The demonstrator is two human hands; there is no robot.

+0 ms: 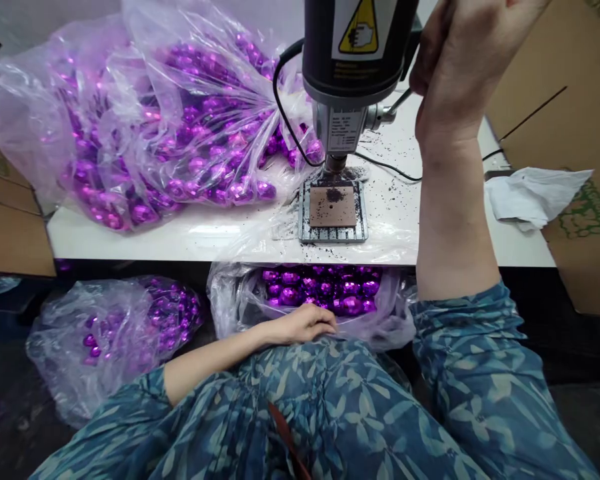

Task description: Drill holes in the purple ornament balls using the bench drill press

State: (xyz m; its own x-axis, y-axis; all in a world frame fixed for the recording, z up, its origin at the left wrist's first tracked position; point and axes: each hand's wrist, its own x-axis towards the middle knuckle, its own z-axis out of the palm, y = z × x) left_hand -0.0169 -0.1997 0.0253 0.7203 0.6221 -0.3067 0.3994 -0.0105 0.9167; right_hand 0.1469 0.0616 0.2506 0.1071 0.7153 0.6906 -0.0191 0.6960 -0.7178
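My right hand (460,67) is raised at the upper right, its fingers wrapped round the feed lever (401,101) of a small drill press (357,73). Below the drill's chuck (336,165) a brown square board (323,215) lies on the slotted metal base (334,235). A small hole and a heap of dark shavings show on the board. Low in front of my body, my left hand (313,323) is closed, fingers curled at the near edge of an open plastic bag (400,327). Shiny purple faceted balls (350,305) fill that bag. Anything inside the left fingers is hidden.
A large clear bag (180,133) of purple balls covers the left of the white table (195,237). Another bag (115,333) sits lower left. Cardboard boxes (580,267) flank the table, with crumpled white paper (535,193) at right. A black cable (290,133) hangs beside the drill.
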